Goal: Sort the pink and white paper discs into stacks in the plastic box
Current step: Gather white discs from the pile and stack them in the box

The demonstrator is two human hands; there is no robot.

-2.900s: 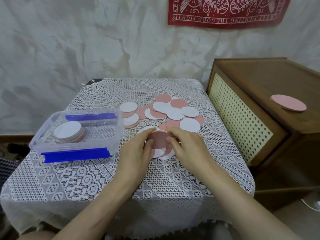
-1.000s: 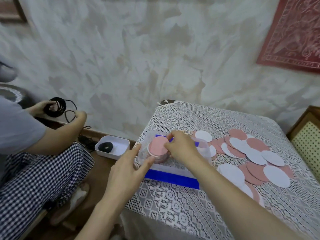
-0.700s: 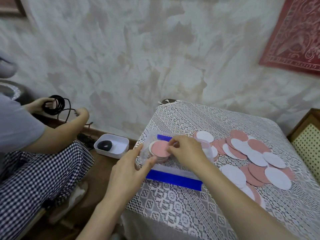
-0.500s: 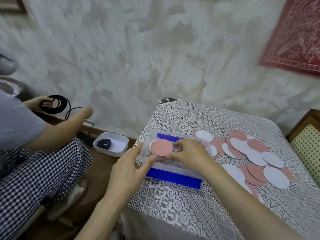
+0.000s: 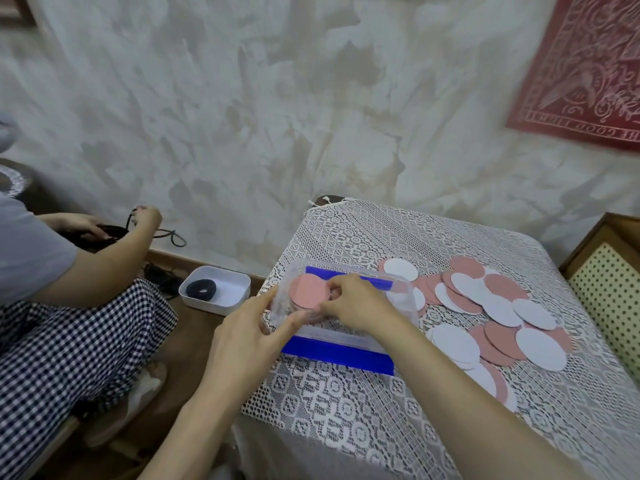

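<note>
Where the view begins at the far left, a second person sits beside the table, showing only a grey sleeve [image 5: 27, 258] and black-and-white checked trousers [image 5: 69, 348], with both hands on a black cord [image 5: 110, 232] near the wall. Just right of them, a small white tray [image 5: 239, 282] sits on the wooden floor with a black coil [image 5: 201, 289] inside it. Next comes the wearer's left hand [image 5: 252, 334], reaching in from below with fingers nearly straight and spread; its forefinger and thumb rest against the left end of a clear plastic box [image 5: 346, 336] without curling round anything. The box stands near the left edge of a table covered by a white lace tablecloth [image 5: 346, 403], and has a blue clip [image 5: 336, 355] along its near side and another along its far side. Inside its left end lies a stack of paper discs with a pink disc [image 5: 308, 292] on top. The right hand [image 5: 356, 306] reaches over the box, fingers curled, pinching the right edge of that top pink disc between thumb and fingertips. Further right, loose pink and white discs [image 5: 485, 306] lie overlapping on the cloth, spreading from just beside the box toward the table's right side. On the wall above hangs a red patterned cloth [image 5: 588, 71]. At the far right edge stands a wooden cabinet [image 5: 585, 247] with a perforated cream panel.
</note>
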